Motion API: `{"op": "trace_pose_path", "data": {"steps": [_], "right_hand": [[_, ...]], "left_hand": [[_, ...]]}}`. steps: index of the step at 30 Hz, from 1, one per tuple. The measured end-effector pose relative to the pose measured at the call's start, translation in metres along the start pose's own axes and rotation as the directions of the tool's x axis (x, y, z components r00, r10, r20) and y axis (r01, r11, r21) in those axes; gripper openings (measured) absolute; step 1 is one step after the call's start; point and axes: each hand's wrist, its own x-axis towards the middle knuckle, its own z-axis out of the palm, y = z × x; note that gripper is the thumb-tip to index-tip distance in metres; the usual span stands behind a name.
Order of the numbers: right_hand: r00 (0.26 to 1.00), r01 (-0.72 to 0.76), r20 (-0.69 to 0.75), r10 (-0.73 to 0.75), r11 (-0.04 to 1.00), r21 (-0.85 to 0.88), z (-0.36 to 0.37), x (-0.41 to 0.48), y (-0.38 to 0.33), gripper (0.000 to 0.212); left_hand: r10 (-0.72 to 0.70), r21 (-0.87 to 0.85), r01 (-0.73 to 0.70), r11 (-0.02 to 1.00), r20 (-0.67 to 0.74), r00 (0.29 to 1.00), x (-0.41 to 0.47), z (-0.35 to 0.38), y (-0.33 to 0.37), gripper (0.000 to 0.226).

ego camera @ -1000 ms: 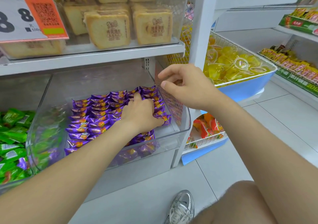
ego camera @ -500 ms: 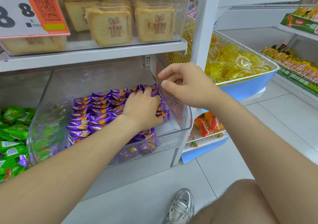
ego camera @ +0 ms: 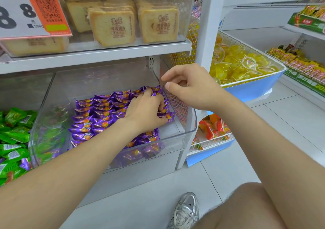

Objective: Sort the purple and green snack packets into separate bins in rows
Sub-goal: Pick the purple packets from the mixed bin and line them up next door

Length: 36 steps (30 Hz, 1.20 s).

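Purple snack packets point(ego camera: 98, 112) lie in neat rows inside a clear plastic bin point(ego camera: 190, 123) on the lower shelf. My left hand point(ego camera: 146, 110) is down in the bin on the right-hand row, its fingers curled round purple packets there. Thumb and fingers of my right hand point(ego camera: 191, 88) pinch the top edge of the bin's right wall. Green snack packets point(ego camera: 14, 133) fill the neighbouring bin at the left, and a stray purple packet point(ego camera: 24, 163) lies among them.
Wrapped toast slices point(ego camera: 112, 24) stand on the shelf above, behind a price sign point(ego camera: 26, 8). A white upright point(ego camera: 207, 35) stands right of the bin. Beyond it are a basket of yellow jelly cups point(ego camera: 246, 65) and orange packets point(ego camera: 212, 125). My shoe point(ego camera: 186, 211) is on the tiled floor.
My left hand's fingers stretched out toward the back of the purple rows, then curled in over the right-hand packets. My right hand has stayed on the bin's right wall.
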Motion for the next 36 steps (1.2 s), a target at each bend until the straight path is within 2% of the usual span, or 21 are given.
{"op": "trace_pose_path", "data": {"steps": [5,8,9,11,14,16,18,21,23,25,28,31,33,36], "right_hand": [[1.0,-0.002,0.003,0.002,1.0,0.01,0.001,0.0,-0.001,0.017],[1.0,0.004,0.0,-0.004,1.0,0.016,0.0,0.0,-0.002,0.019],[1.0,0.007,-0.006,-0.006,1.0,0.016,-0.001,0.0,-0.002,0.021],[1.0,0.008,-0.018,-0.008,1.0,0.017,-0.002,0.0,-0.001,0.025],[1.0,0.028,-0.014,-0.027,0.999,0.022,-0.006,-0.001,-0.001,0.034],[0.998,0.051,0.017,-0.052,0.998,0.036,-0.007,-0.003,-0.002,0.028],[0.995,0.053,0.08,-0.059,0.995,0.083,-0.006,-0.006,-0.005,0.022],[0.991,0.048,0.119,-0.062,0.992,0.116,-0.008,-0.007,-0.012,0.017],[0.997,-0.034,0.075,0.024,0.991,0.13,-0.012,-0.007,-0.016,0.011],[0.983,-0.18,0.079,0.166,0.956,0.232,-0.015,-0.009,-0.02,0.01],[0.948,-0.306,0.191,0.255,0.896,0.321,-0.016,-0.013,-0.025,0.009],[0.948,-0.301,0.176,0.265,0.926,0.229,-0.017,-0.017,-0.026,0.019],[0.962,-0.268,0.105,0.254,0.951,0.155,-0.018,-0.017,-0.024,0.018],[0.966,-0.258,0.022,0.258,0.948,0.186,-0.018,-0.015,-0.019,0.013]], "left_hand": [[-0.012,-0.027,0.012,1.0,0.027,1.0,-0.004,-0.006,0.005,0.037],[-0.042,-0.23,0.041,0.972,-0.001,0.999,-0.005,-0.014,0.007,0.02],[-0.039,-0.324,0.034,0.945,-0.009,0.999,-0.006,-0.019,0.008,0.024],[-0.039,-0.509,0.047,0.86,0.025,0.999,-0.011,-0.031,0.008,0.046],[-0.124,-0.719,0.141,0.68,0.077,0.989,-0.026,-0.045,0.006,0.067],[-0.173,-0.84,0.164,0.517,0.085,0.981,-0.034,-0.05,0.004,0.072],[-0.182,-0.873,0.138,0.469,0.058,0.982,-0.039,-0.057,0.003,0.073],[-0.178,-0.859,0.057,0.508,-0.04,0.983,-0.047,-0.068,0.006,0.066],[-0.176,-0.755,0.001,0.655,-0.152,0.973,-0.052,-0.073,0.007,0.055],[-0.082,-0.58,-0.084,0.81,-0.254,0.964,-0.056,-0.075,0.009,0.045],[0.041,-0.449,-0.184,0.875,-0.31,0.95,-0.058,-0.074,0.014,0.028],[0.04,-0.403,-0.149,0.903,-0.267,0.963,-0.056,-0.07,0.017,0.017],[0.027,-0.371,-0.08,0.925,-0.146,0.989,-0.051,-0.066,0.015,0.018],[0.065,-0.325,-0.053,0.944,0.027,0.997,-0.038,-0.055,0.011,0.02]]}}
